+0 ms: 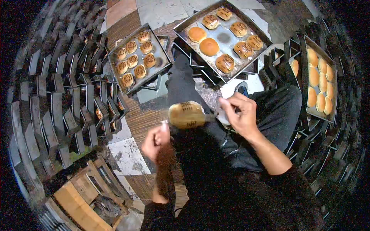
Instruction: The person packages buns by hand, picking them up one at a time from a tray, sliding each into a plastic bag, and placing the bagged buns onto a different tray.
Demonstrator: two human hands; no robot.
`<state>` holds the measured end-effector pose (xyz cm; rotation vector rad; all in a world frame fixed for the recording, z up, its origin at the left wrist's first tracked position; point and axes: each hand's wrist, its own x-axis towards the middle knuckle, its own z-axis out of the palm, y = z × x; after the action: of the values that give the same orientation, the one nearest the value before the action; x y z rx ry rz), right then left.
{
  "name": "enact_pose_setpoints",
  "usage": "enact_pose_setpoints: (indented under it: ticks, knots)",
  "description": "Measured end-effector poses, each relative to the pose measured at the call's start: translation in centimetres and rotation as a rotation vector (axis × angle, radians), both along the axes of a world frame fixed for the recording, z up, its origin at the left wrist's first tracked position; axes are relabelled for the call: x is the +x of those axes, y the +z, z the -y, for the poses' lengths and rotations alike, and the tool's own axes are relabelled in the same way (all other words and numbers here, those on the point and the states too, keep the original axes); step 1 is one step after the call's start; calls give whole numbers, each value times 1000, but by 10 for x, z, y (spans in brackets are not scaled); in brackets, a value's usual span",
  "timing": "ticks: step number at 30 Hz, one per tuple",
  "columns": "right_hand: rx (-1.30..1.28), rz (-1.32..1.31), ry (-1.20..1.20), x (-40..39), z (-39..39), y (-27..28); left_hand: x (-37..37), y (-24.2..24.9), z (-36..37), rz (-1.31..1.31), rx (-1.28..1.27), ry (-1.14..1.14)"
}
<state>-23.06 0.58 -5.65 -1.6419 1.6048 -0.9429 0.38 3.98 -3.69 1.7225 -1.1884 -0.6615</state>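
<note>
A round bun in a clear printed bag (187, 114) hangs between my two hands, blurred by motion. My left hand (156, 141) is closed at the bag's left edge, its fingers pinched together. To the right of the bag, my right hand (241, 113) is also closed, thumb against the fingers; what it pinches at the bag's twisted end is too blurred to make out. Crumpled clear plastic (208, 94) lies on my lap just left of my right hand.
A tray (158, 73) of swirl-topped buns stands at the upper left. Another tray (223, 37) holds plain and wrapped buns at the top. Stacked trays rise on both sides, with a bun tray (320, 112) at right. A wooden crate (79, 204) sits lower left.
</note>
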Motion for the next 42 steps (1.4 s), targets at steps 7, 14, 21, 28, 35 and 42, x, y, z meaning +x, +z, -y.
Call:
enact_pose_setpoints:
  ticks: [7, 14, 21, 28, 35, 42]
  knots:
    - [41, 153, 469, 13, 81, -4, -7, -1, 95, -338, 93, -50]
    - [400, 414, -393, -96, 198, -172, -96, -31, 72, -248, 372, -513]
    - [431, -335, -15, -141, 124, -173, -154, -112, 55, 407, 947, -1097]
    - [286, -75, 151, -88, -47, -46, -126, -106, 27, 218, 35, -1126]
    - [-463, -173, -130, -95, -43, -36, -127, -79, 31, 89, 112, -1011]
    - [-353, 398, -433, -60, -7, 8, -95, -76, 66, -760, 115, -312]
